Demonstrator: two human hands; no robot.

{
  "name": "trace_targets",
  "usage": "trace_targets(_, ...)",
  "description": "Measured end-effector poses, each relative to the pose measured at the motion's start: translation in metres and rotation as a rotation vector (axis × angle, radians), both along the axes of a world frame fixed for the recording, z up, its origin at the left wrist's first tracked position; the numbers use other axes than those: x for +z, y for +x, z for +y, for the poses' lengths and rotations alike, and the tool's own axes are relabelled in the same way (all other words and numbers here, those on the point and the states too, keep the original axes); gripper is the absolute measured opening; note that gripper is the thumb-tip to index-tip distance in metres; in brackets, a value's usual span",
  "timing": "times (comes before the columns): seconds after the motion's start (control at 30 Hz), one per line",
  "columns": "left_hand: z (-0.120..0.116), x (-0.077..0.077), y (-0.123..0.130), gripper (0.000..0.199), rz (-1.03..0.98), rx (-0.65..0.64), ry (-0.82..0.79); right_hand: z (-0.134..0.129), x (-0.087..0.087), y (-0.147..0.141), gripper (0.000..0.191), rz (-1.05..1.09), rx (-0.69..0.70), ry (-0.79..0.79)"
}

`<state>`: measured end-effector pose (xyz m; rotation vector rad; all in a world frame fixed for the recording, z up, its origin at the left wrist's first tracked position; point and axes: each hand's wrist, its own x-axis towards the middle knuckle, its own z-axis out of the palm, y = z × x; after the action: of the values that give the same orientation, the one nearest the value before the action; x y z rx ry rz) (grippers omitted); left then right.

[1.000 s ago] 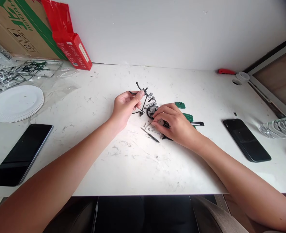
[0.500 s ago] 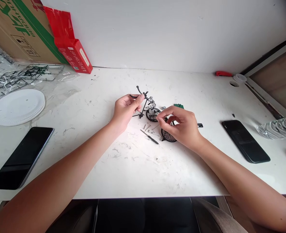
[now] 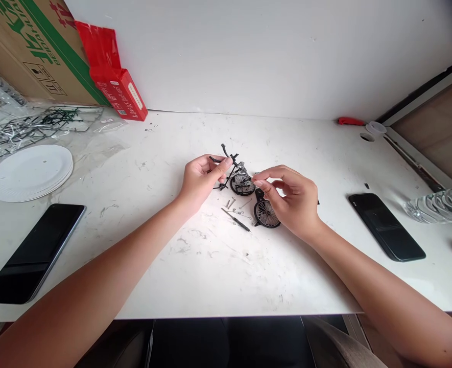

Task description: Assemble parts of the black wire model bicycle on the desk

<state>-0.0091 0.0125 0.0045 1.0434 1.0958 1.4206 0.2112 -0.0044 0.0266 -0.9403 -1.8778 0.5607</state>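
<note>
The left hand [image 3: 201, 180] pinched a small black bicycle frame [image 3: 228, 179] between its thumb and fingers, gripping it just below the handlebar [image 3: 224, 150], whose curved end rose above the thumb. The frame was near the middle of the worktop [image 3: 187, 276], between the two hands, and its lower end slanted down past the fingers. A spoked wheel [image 3: 242, 185] was at the right of the frame, with silvery pieces above it; whether wheel and frame were joined could not be made out.

The right hand [image 3: 292, 198] was bent inward, the tips of its thumb and forefinger brought close together just beside that wheel. Anything between the tips was too small to tell, so I could not say whether they held a part. Below this hand was a second wheel [image 3: 266, 214], partly covered by the fingers. Several screws [image 3: 231, 203] lay loose to the left of it, and a thin black screwdriver [image 3: 241, 223] lay slanted just below them.

Farther out, one phone [image 3: 34, 251] lay at the left near a stack of white plates [image 3: 30, 171], and another phone [image 3: 387, 227] at the right, near a clear bottle [image 3: 438, 203]. Behind the plates were dark plastic strips [image 3: 61, 116] in clear wrapping. A red packet [image 3: 123, 94] leaned by a cardboard box [image 3: 30, 51] at the back left, while a red object [image 3: 350, 121] lay at the back right.
</note>
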Motion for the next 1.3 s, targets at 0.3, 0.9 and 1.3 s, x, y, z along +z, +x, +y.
trace_targets(0.3,-0.012,0.003,0.012,0.039,0.048,-0.002,0.094,0.004,0.002,0.001,0.022,0.087,-0.005,-0.057)
trace_targets(0.9,-0.040,0.014,0.031,0.031,0.211,-0.003,0.207,0.004,0.002,0.001,0.025,0.251,-0.061,-0.215)
trace_targets(1.3,-0.039,0.010,0.030,0.031,0.193,-0.078,0.205,0.005,0.000,0.001,0.033,0.383,0.059,-0.481)
